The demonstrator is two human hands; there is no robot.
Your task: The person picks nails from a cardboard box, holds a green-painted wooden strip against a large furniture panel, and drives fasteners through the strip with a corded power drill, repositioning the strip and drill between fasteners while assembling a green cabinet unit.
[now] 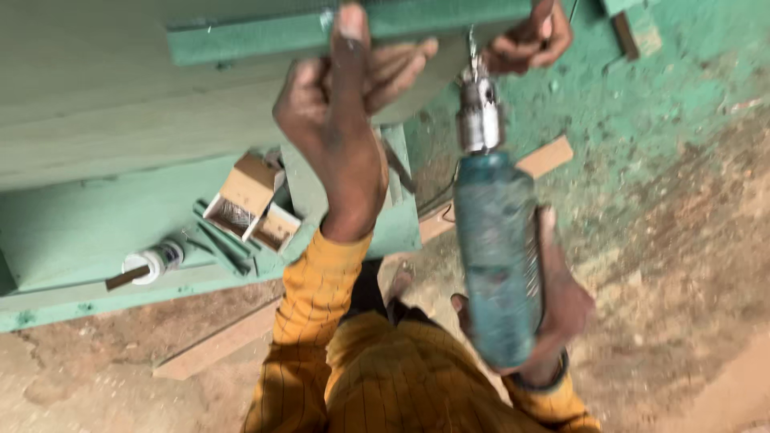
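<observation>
Two hands work: the left hand (337, 104) grips a green wooden strip (265, 36), the right hand (553, 313) clasps a teal drill (497, 248) beside it.

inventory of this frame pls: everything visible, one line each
power drill: 1, teal body with metal chuck, centre right, pointing up, gripped by the right hand
green batten: 1, green, top, against the pale panel
pale panel: 1, pale green, upper left
small cardboard boxes: 2, brown and white, open, on the green board left of centre
glue bottle: 1, white, lying on the green board, left
green board: 1, green, lower left
wood offcuts: several, brown, on the dirt floor
another person's hand: 1, top right, by the drill bit
left hand: 1, yellow sleeve, raised to the batten
right hand: 1, around the drill body
</observation>
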